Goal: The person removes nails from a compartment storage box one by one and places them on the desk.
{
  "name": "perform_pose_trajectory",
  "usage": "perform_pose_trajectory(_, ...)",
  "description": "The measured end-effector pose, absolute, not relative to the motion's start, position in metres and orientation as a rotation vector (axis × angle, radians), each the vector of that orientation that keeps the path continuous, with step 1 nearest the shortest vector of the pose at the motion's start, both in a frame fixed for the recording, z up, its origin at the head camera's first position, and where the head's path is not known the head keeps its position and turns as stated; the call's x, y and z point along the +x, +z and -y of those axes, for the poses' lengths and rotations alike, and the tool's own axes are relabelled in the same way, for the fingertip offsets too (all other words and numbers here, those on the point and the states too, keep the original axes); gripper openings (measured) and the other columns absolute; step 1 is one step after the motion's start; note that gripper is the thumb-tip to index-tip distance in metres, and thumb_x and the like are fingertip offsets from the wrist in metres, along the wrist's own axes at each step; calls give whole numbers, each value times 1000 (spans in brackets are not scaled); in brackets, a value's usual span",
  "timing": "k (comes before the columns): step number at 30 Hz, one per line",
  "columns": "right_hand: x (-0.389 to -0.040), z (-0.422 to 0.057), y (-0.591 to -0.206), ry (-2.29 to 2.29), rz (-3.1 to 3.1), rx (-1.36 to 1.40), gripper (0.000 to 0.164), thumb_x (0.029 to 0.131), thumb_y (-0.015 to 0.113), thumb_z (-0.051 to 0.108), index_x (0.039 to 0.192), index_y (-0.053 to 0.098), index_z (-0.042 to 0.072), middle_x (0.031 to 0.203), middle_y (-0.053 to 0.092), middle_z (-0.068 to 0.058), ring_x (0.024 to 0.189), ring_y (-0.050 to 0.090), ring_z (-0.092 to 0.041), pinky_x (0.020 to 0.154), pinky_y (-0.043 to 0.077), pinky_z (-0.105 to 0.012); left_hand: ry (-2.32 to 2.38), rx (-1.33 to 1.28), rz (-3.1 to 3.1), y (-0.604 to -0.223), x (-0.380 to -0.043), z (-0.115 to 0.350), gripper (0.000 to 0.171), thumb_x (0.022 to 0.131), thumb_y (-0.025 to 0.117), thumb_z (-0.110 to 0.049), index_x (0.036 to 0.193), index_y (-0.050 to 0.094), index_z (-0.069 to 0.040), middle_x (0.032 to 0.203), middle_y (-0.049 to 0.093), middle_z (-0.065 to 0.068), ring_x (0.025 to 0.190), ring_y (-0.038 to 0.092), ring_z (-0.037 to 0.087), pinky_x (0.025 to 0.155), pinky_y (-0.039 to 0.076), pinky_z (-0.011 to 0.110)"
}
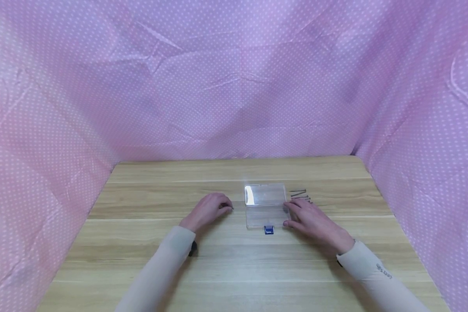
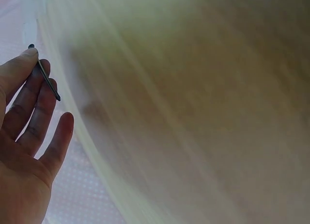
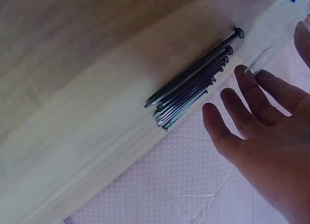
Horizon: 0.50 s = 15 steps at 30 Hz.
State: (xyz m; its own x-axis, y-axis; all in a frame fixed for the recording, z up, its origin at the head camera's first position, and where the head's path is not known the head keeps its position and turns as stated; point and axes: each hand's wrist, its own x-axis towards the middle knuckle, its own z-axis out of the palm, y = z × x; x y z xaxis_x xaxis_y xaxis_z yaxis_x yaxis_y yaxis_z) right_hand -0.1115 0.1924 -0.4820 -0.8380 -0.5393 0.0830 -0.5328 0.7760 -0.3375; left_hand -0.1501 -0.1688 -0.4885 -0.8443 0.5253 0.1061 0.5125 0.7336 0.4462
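In the left wrist view, my left hand (image 2: 31,122) pinches a dark nail (image 2: 48,81) between thumb and fingertips. That hand is low over the table, left of a clear plastic box (image 1: 263,216). The box lies with its lid (image 1: 267,195) folded back and a blue latch (image 1: 269,230) at the front. My right hand (image 1: 313,219) holds the box's right side, thumb at the front corner and fingers by the hinge. Several nails (image 3: 193,76) lie side by side just beyond the right hand's fingers.
The wood-grain table (image 1: 234,268) carries all of this. Pink dotted cloth (image 1: 238,86) hangs behind the table's far edge and along both sides.
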Motion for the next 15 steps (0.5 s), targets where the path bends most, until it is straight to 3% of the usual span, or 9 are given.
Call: perform_pose_trajectory(15,-112,-191,-479,-544,-2928,-867,65,95,74,40,143,58,-1,141,57,-23,132,52,-41,110,42,-63,722,808,-2856,-495,-155,168,7,96,76,-21,100,79,-16,100,74,-1,98,69,18,94,56,40)
